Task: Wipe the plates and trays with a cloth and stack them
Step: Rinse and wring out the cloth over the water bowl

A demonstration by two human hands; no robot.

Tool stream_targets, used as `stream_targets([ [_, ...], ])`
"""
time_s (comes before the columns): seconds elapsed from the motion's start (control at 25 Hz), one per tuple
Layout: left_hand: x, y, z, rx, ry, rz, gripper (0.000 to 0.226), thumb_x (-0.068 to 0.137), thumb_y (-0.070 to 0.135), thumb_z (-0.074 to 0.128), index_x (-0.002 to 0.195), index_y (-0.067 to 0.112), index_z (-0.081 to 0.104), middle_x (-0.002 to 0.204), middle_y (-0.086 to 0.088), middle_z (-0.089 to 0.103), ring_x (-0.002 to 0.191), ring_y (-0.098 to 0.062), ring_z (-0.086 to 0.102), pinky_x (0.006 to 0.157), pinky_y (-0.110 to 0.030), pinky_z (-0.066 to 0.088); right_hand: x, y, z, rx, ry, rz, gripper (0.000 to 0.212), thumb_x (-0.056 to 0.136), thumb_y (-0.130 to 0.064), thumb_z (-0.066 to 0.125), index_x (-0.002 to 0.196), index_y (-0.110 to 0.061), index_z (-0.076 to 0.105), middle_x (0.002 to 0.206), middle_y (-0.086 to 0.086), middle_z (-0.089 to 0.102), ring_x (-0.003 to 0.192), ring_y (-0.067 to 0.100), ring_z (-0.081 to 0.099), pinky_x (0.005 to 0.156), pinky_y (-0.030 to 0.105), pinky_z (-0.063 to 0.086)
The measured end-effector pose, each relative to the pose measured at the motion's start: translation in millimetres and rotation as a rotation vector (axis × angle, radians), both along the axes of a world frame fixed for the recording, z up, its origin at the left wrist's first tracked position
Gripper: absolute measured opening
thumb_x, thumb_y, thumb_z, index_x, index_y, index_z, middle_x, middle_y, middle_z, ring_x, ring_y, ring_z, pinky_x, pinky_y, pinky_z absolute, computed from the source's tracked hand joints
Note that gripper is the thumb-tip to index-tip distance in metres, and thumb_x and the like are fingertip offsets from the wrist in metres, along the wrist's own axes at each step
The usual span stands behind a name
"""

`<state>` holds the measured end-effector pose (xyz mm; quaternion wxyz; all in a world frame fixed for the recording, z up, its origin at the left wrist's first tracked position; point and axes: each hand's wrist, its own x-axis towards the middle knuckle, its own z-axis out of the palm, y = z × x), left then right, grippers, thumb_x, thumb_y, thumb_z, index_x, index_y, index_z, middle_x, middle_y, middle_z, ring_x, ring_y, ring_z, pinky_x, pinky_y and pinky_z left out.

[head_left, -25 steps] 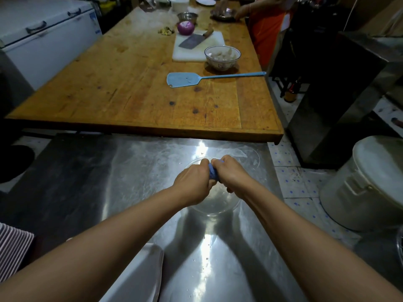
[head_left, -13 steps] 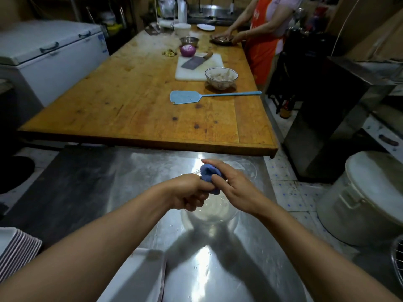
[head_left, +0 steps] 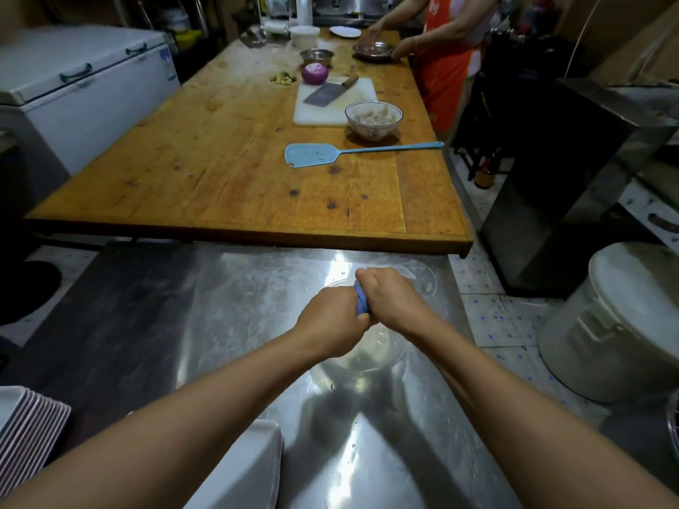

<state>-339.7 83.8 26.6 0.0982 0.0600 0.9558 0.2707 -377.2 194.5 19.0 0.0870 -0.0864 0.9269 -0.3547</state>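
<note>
Right, both hands are clamped on the blue cloth (head_left: 362, 302), the left hand (head_left: 330, 326) and the right hand (head_left: 391, 301) fist to fist with the rolled fabric pinched between them, directly above a clear glass bowl (head_left: 367, 358) toward the far edge of the steel table (head_left: 227, 306). That grip looks like a wringing twist, held over the bowl so any water falls there. Stacked white trays (head_left: 250, 468) wait at the near edge, and more stacked plates (head_left: 25, 424) sit at the near left corner.

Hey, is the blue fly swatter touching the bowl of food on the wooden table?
Apart. The head view shows bare wood between the fly swatter and the bowl.
</note>
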Motion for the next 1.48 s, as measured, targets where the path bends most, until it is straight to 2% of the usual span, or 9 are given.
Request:
stream_targets([
  [0.12,1,0,-13,-0.174,0.140,0.008,0.009,0.089,0.025,0.052,0.086,0.018,0.056,0.080,-0.003,0.063,0.081,-0.025,0.059,0.058,-0.027,0.034,-5,-7,-12,-0.019,-0.076,-0.093,0.032,0.097,-0.018,0.032,0.076,-0.006,0.054,0.088,0.018,0.058,0.080,0.026,0.047,0.068,0.030,0.034],
  [0.28,-3,0,-29,-0.438,0.268,-0.076,0.026,0.096,0.033,0.040,0.101,0.013,0.057,0.089,-0.007,0.065,0.079,-0.029,0.061,0.046,-0.027,0.017,-9,-9,-30,-0.039,-0.204,-0.161,0.032,0.094,-0.017,0.035,0.100,0.003,0.060,0.106,0.022,0.061,0.082,0.024,0.045,0.073,0.031,0.037],
  [0.48,-10,-2,-41,-0.490,0.358,-0.167,0.030,0.098,0.031,0.033,0.098,0.015,0.059,0.081,-0.004,0.064,0.054,-0.022,0.036,0.045,-0.026,0.009,-15,-12,-47,-0.065,-0.181,-0.290,0.032,0.086,-0.014,0.045,0.054,-0.010,0.047,0.079,0.017,0.061,0.076,0.029,0.051,0.064,0.032,0.036],
  [0.8,-14,-1,-49,-0.508,0.357,-0.205,0.032,0.098,0.029,0.033,0.088,0.014,0.060,0.078,-0.006,0.064,0.052,-0.021,0.032,0.045,-0.026,0.010,-16,-9,-56,-0.017,-0.138,-0.276,0.038,0.087,-0.014,0.045,0.049,-0.012,0.039,0.073,0.012,0.053,0.073,0.028,0.047,0.065,0.031,0.031],
  [0.96,-16,-3,-47,-0.494,0.311,-0.201,0.027,0.096,0.033,0.039,0.098,0.014,0.057,0.085,-0.009,0.066,0.070,-0.031,0.058,0.050,-0.029,0.019,-13,-6,-52,-0.040,-0.083,-0.215,0.042,0.092,-0.015,0.037,0.050,-0.015,0.041,0.081,0.018,0.060,0.077,0.029,0.049,0.067,0.033,0.032],
  [1.12,-22,-5,-40,-0.271,0.091,-0.053,0.028,0.090,0.040,0.050,0.107,0.018,0.052,0.096,-0.004,0.064,0.078,-0.025,0.055,0.058,-0.028,0.029,-9,-2,-41,-0.191,-0.112,-0.260,0.030,0.096,-0.035,0.037,0.079,-0.013,0.048,0.079,0.003,0.054,0.078,0.022,0.051,0.068,0.032,0.036],
  [1.24,-17,-5,-40,-0.141,-0.074,-0.027,0.030,0.087,0.042,0.057,0.102,0.017,0.049,0.098,-0.003,0.061,0.087,-0.023,0.057,0.062,-0.029,0.036,2,0,-41,-0.288,-0.163,-0.323,0.024,0.094,-0.036,0.046,0.089,-0.012,0.048,0.088,0.012,0.059,0.076,0.026,0.058,0.063,0.034,0.047],
  [1.36,-10,-14,-28,0.296,-0.253,0.094,0.031,0.085,0.025,0.064,0.102,0.012,0.042,0.081,-0.004,0.057,0.061,-0.009,0.050,0.050,-0.022,0.036,12,5,-28,-0.520,-0.228,-0.344,0.015,0.092,-0.029,0.053,0.089,-0.015,0.055,0.092,0.017,0.066,0.079,0.030,0.066,0.071,0.041,0.056],
  [1.48,1,-29,-14,0.687,-0.460,0.201,0.042,0.084,0.013,0.063,0.114,0.022,0.033,0.069,-0.005,0.061,0.044,-0.008,0.042,0.044,-0.019,0.034,26,9,-12,-0.627,-0.242,-0.271,0.009,0.091,-0.009,0.056,0.092,-0.017,0.061,0.087,0.010,0.068,0.080,0.021,0.068,0.073,0.030,0.058],
])
